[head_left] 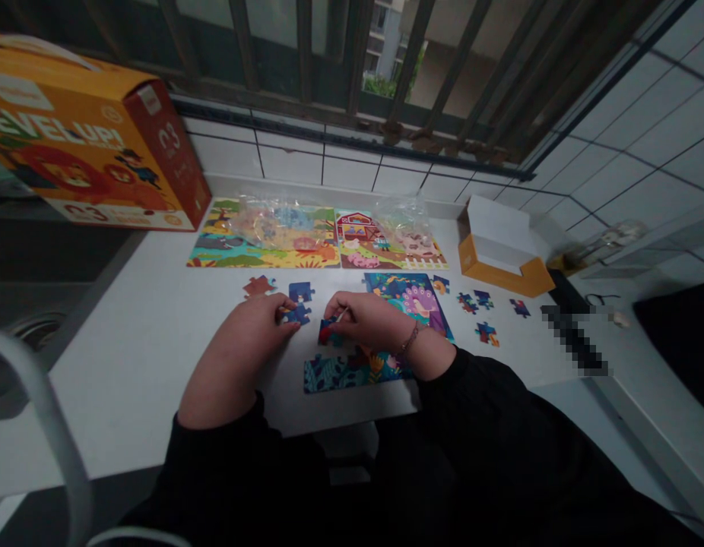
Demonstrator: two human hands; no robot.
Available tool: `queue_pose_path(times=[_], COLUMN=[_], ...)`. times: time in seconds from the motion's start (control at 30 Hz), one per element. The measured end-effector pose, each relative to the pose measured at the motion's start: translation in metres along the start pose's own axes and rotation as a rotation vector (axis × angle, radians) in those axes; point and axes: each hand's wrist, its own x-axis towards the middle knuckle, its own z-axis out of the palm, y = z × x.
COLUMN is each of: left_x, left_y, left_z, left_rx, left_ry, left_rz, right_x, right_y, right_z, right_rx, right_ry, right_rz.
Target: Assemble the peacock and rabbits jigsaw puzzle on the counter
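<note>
My left hand (261,323) is closed, its thumb and fingers pinched at the edge of a dark blue puzzle piece (298,314). Another blue puzzle piece (300,291) lies just beyond it, and a reddish-brown piece (259,286) rests on the far side of the wrist. In my right hand (366,317) is a red and blue puzzle piece (326,331), partly covered by the fingers. It is held close to the left side of a partly joined jigsaw (389,286) showing a pink peacock. Part of that jigsaw is hidden under my right hand and forearm.
Several loose pieces (487,333) lie to the right. Behind are a safari picture (215,254) and a farm picture (357,260), with clear plastic bags (406,216) on top. An orange puzzle box (95,144) stands left; an opened box (500,270) sits right, beside a tiled wall.
</note>
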Motion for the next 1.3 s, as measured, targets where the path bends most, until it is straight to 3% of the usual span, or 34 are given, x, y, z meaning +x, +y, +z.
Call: queue_pose_path(times=[0.37, 0.7, 0.9, 1.03, 1.17, 1.23, 1.3], left_x=[0.001, 0.002, 0.006, 0.008, 0.008, 0.008, 0.01], left_y=[-0.003, -0.005, -0.012, -0.013, -0.015, -0.016, -0.017], left_z=[0.002, 0.003, 0.008, 0.01, 0.013, 0.014, 0.013], left_rx=[-0.009, -0.033, -0.055, -0.05, -0.053, -0.052, -0.048], left_ry=[-0.004, 0.003, 0.001, -0.003, 0.027, 0.022, 0.013], left_rz=[0.02, 0.008, 0.046, 0.046, 0.059, 0.065, 0.067], right_x=[0.003, -0.004, -0.016, -0.04, -0.088, -0.113, -0.134], right_y=[-0.002, -0.002, -0.009, 0.004, 0.048, 0.074, 0.095], right_z=[0.02, 0.036, 0.046, 0.025, -0.019, -0.039, -0.052], right_rx=[0.055, -0.153, -0.251, -0.263, -0.345, -0.423, -0.443], right_ry=[-0.045, 0.054, 0.184, 0.307, 0.449, 0.421, 0.338], right_rz=[-0.142, -0.309, -0.275, -0.249, 0.043, 0.172, 0.21])
